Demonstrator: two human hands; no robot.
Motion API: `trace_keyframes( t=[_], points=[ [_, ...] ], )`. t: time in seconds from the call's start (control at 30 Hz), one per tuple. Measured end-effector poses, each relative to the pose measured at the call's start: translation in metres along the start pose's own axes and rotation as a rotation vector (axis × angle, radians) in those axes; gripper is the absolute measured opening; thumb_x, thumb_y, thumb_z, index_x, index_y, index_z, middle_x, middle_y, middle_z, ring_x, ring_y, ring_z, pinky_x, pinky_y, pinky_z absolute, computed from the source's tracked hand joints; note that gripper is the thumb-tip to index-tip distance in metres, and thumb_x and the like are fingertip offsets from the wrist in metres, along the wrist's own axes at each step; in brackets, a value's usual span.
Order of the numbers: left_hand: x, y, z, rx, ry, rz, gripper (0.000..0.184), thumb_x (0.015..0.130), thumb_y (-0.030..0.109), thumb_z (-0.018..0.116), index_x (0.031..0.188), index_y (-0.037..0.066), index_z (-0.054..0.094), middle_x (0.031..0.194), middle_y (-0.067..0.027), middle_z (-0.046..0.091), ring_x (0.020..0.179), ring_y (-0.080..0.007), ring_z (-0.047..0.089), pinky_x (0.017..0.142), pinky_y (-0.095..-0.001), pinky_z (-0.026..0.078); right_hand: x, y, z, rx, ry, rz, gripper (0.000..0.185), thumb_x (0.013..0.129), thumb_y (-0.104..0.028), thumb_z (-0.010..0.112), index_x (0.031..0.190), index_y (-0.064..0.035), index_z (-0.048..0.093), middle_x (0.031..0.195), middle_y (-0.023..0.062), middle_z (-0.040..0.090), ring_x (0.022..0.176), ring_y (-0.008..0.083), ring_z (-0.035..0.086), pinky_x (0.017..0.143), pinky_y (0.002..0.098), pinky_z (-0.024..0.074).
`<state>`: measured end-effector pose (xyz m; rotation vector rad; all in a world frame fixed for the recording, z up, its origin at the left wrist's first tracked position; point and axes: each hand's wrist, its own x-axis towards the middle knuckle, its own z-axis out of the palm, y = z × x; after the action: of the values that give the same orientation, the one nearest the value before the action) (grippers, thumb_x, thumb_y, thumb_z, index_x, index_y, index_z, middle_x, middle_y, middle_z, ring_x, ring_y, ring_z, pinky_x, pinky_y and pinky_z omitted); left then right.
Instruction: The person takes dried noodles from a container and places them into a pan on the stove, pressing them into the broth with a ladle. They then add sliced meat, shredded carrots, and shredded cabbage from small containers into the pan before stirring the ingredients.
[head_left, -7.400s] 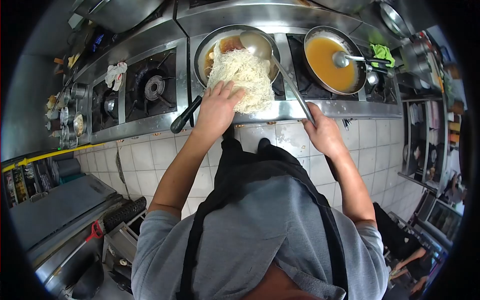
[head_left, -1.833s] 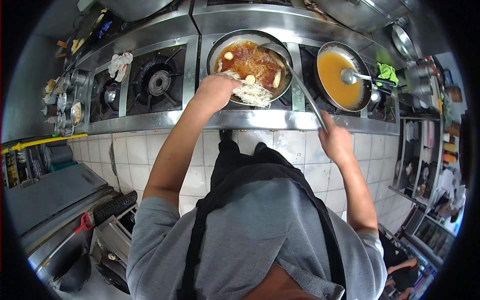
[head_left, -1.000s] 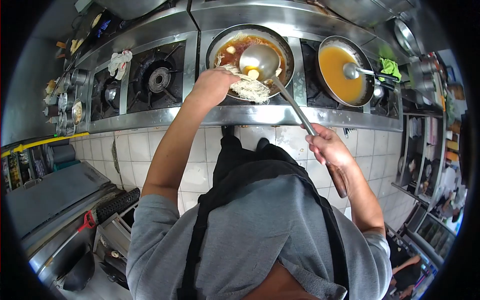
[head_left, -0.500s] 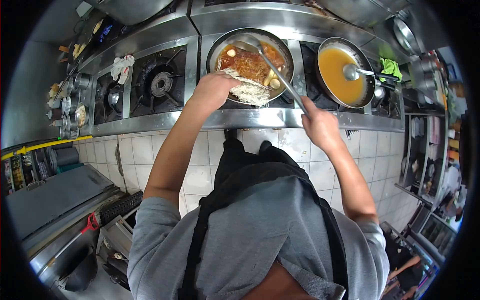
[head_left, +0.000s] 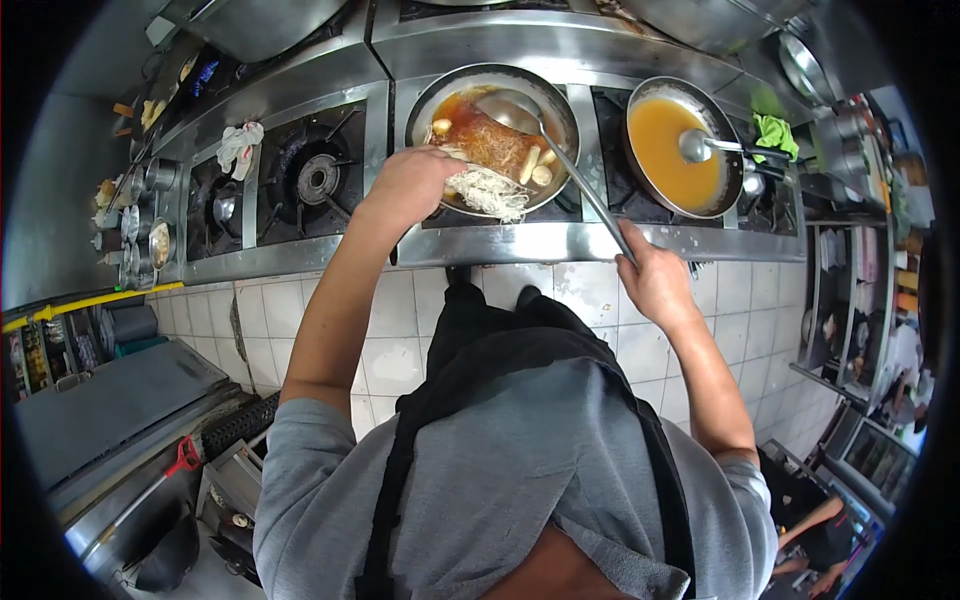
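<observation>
A wide pan (head_left: 421, 125) on the stove holds reddish-brown broth (head_left: 480, 125) with thin strands and pale chunks in it. My left hand (head_left: 408, 182) is at the pan's near left rim, its fingers closed on a bundle of pale thin noodles (head_left: 488, 192). The noodles spread over the near edge of the pan, and my fingertips are partly hidden. In my right hand (head_left: 655, 278) is the handle end of a long metal ladle (head_left: 585, 187). Its bowl rests in the broth at the pan's far side.
To the right, a second pan (head_left: 633, 150) holds orange-brown liquid, with another ladle (head_left: 695, 146) in it. A green cloth (head_left: 775, 135) lies beside that pan's handle. On the left are a bare burner (head_left: 318, 178) and a white cloth (head_left: 240, 148). Another person (head_left: 820, 525) is at lower right.
My right hand has shifted slightly right and nearer to me with the ladle handle. The ladle bowl has moved right within the broth. My left hand stays at the rim with the noodles.
</observation>
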<state>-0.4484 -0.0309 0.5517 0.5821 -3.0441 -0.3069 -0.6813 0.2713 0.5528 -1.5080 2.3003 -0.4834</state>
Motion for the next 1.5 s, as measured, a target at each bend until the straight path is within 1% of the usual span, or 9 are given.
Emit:
trace_keyframes(
  t=[0.13, 0.33, 0.43, 0.6, 0.83, 0.9, 1.13, 1.4, 1.5],
  points=[
    [0.0, -0.002, 0.002, 0.0, -0.013, -0.018, 0.037, 0.079, -0.002, 0.058, 0.111, 0.01, 0.072, 0.113, -0.0119, 0.071, 0.108, -0.0316, 0.065, 0.095, -0.0424, 0.051, -0.036, 0.003, -0.019, -0.114, -0.051, -0.007, 0.053, 0.087, -0.013, 0.066, 0.137, -0.0098, 0.05, 0.074, 0.0181, 0.068, 0.069, 0.04, 0.066, 0.066, 0.0506, 0.0528],
    [0.008, 0.0, -0.011, -0.041, -0.057, -0.07, 0.037, 0.081, -0.001, 0.061, 0.115, 0.01, 0.07, 0.116, -0.0117, 0.069, 0.112, -0.032, 0.063, 0.099, -0.0431, 0.049, -0.072, -0.021, -0.052, 0.111, -0.075, 0.135, 0.052, 0.088, -0.01, 0.068, 0.137, -0.0121, 0.052, 0.074, 0.0179, 0.067, 0.07, 0.0399, 0.067, 0.065, 0.0481, 0.053],
    [0.027, -0.004, -0.012, 0.05, 0.121, -0.032, 0.044, 0.083, 0.005, 0.067, 0.126, 0.013, 0.064, 0.133, -0.0082, 0.061, 0.126, -0.0293, 0.055, 0.112, -0.0506, 0.038, -0.076, -0.027, -0.056, 0.185, -0.014, 0.216, 0.052, 0.088, -0.01, 0.068, 0.138, -0.0123, 0.053, 0.07, 0.0176, 0.065, 0.066, 0.0382, 0.067, 0.062, 0.0462, 0.052],
    [0.085, -0.015, 0.006, 0.145, 0.287, 0.016, 0.041, 0.084, 0.01, 0.069, 0.125, 0.015, 0.064, 0.133, -0.0063, 0.061, 0.128, -0.0268, 0.054, 0.115, -0.0551, 0.035, -0.084, -0.026, -0.051, 0.216, 0.099, 0.334, 0.049, 0.089, -0.01, 0.067, 0.137, -0.0093, 0.055, 0.065, 0.017, 0.061, 0.056, 0.0308, 0.064, 0.058, 0.04, 0.0502],
    [0.155, -0.032, 0.036, 0.373, 0.01, -0.075, 0.034, 0.087, 0.024, 0.069, 0.121, 0.017, 0.069, 0.131, -0.0063, 0.062, 0.127, -0.0252, 0.054, 0.115, -0.0575, 0.033, -0.092, -0.034, -0.045, 0.234, 0.168, 0.357, 0.048, 0.089, -0.01, 0.068, 0.135, -0.0097, 0.057, 0.062, 0.0148, 0.058, 0.049, 0.0253, 0.056, 0.054, 0.0367, 0.0477],
    [0.153, -0.035, 0.028, 0.39, 0.429, 0.016, 0.035, 0.088, 0.029, 0.07, 0.121, 0.018, 0.07, 0.136, -0.0069, 0.061, 0.129, -0.0255, 0.054, 0.115, -0.0581, 0.032, -0.085, -0.036, -0.04, 0.231, 0.151, 0.326, 0.051, 0.088, -0.011, 0.069, 0.137, -0.0124, 0.056, 0.065, 0.0169, 0.062, 0.055, 0.0312, 0.064, 0.057, 0.04, 0.0512],
    [0.051, -0.058, -0.047, 0.176, 0.665, -0.168, 0.039, 0.088, 0.031, 0.072, 0.122, 0.013, 0.069, 0.132, -0.0119, 0.064, 0.12, -0.0335, 0.06, 0.105, -0.0452, 0.045, -0.002, -0.027, -0.014, -0.054, 0.193, -0.037, 0.053, 0.085, -0.011, 0.067, 0.137, -0.0152, 0.056, 0.083, 0.016, 0.07, 0.068, 0.0353, 0.069, 0.063, 0.0452, 0.0557],
    [-0.087, -0.024, -0.012, -0.255, 0.489, -0.408, 0.043, 0.088, 0.026, 0.073, 0.125, 0.006, 0.066, 0.132, -0.0163, 0.063, 0.119, -0.0346, 0.061, 0.099, -0.0383, 0.049, 0.055, 0.001, -0.012, -0.451, 0.203, -0.318, 0.061, 0.082, -0.008, 0.066, 0.141, -0.0217, 0.055, 0.075, 0.009, 0.063, 0.063, 0.0307, 0.065, 0.059, 0.0443, 0.0543],
    [-0.113, -0.012, 0.007, -0.38, 0.413, -0.504, 0.049, 0.088, 0.028, 0.072, 0.131, 0.006, 0.062, 0.131, -0.0171, 0.063, 0.119, -0.0347, 0.061, 0.099, -0.0383, 0.048, 0.054, 0.01, -0.025, -0.484, 0.138, -0.305, 0.066, 0.08, -0.007, 0.069, 0.143, -0.0229, 0.054, 0.086, 0.0121, 0.066, 0.076, 0.0337, 0.067, 0.068, 0.0454, 0.0559]
  ],
)
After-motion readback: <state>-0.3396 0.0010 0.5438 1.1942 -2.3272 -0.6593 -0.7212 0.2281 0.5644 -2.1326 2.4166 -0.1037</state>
